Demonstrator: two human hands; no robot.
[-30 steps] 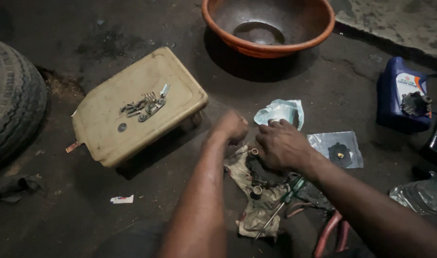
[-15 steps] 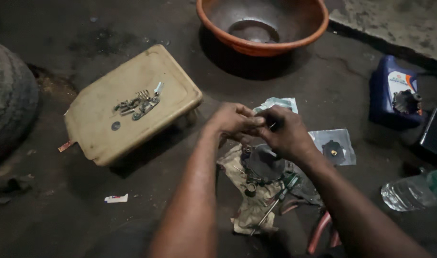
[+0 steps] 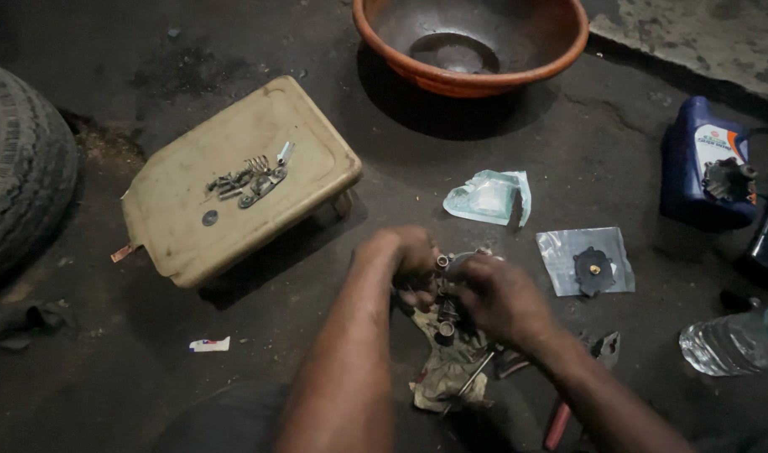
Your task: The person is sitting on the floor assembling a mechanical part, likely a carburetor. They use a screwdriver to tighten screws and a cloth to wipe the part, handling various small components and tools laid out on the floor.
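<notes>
Your left hand (image 3: 405,256) and right hand (image 3: 493,294) meet, fingers curled together around a small metal part (image 3: 447,262) held just above the dirty rag (image 3: 447,377) on the floor; beyond your right hand lies a clear packet (image 3: 587,260); a beige stool (image 3: 233,180) stands well left.
</notes>
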